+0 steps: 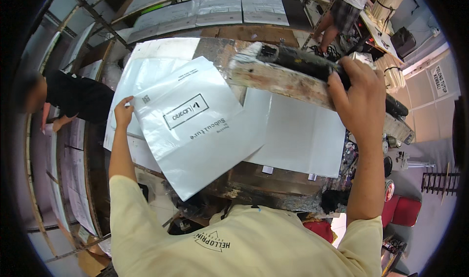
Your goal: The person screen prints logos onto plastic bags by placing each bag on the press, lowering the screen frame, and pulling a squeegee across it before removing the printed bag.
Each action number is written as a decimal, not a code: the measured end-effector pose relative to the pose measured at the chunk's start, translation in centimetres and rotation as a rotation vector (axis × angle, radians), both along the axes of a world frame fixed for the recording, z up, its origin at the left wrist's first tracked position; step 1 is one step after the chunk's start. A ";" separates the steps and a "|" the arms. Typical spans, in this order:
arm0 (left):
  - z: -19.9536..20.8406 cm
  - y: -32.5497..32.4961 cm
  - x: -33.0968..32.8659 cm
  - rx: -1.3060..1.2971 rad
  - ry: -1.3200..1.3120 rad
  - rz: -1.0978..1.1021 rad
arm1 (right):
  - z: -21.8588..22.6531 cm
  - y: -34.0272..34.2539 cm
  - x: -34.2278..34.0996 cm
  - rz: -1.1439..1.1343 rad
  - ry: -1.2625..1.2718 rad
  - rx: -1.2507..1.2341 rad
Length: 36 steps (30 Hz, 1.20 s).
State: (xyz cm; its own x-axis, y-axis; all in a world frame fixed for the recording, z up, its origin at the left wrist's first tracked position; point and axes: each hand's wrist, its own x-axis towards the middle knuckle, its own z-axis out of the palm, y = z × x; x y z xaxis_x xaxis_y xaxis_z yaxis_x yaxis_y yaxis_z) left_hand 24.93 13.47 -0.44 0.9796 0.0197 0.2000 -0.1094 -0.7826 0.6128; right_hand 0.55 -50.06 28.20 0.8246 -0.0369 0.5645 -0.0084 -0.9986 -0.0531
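Left hand point(123, 112) pinches 1 corner of the white plastic bag point(195, 142), print up; right hand point(360, 92) clamps the stained wooden frame point(281, 83). Both long axes run upper-left to lower-right.

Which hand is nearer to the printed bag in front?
The left hand, holding the bag by its left edge. The right hand is beyond the bag's right side, gripping the wooden frame.

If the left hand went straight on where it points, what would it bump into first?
Besides the printed bag it holds, the left hand would probably meet the white sheet beyond, though depth is unclear.
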 end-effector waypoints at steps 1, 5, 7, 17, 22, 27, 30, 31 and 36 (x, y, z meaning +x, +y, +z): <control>0.8 2.5 1.3 0.169 -0.093 0.032 | 0.0 0.1 -0.4 0.005 -0.014 0.012; 3.9 4.7 4.0 0.746 -0.501 0.354 | -0.8 0.7 -1.3 0.056 -0.066 0.024; 4.7 -2.4 3.1 0.335 -0.463 0.157 | -1.0 1.9 -1.6 0.042 -0.006 0.062; 3.7 -31.5 -28.8 -0.329 0.392 -0.413 | -17.5 3.2 -12.5 0.144 0.595 0.054; -6.3 -30.2 -30.3 -0.003 0.185 -0.424 | -29.7 6.0 -16.5 0.121 0.615 0.252; -8.4 -30.1 -30.6 0.115 0.226 -0.385 | -33.6 4.9 -14.8 0.155 0.468 0.143; -9.3 -29.1 -30.9 0.139 0.217 -0.405 | -34.8 1.4 -7.6 0.166 0.388 0.144; -9.3 -29.1 -30.9 0.143 0.208 -0.404 | -35.1 0.0 -4.7 0.175 0.351 0.140; -8.7 -29.3 -30.5 0.101 0.262 -0.402 | -35.3 -7.1 9.6 0.162 0.358 0.118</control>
State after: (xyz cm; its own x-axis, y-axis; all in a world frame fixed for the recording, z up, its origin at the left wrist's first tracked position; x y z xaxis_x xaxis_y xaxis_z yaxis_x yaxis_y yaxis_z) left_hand -5.58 -15.81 -9.14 0.9231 -0.3776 -0.0729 -0.2677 -0.7669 0.5833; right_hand 10.13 -57.20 -7.14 0.9687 0.0624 0.2404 0.1100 -0.9756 -0.1900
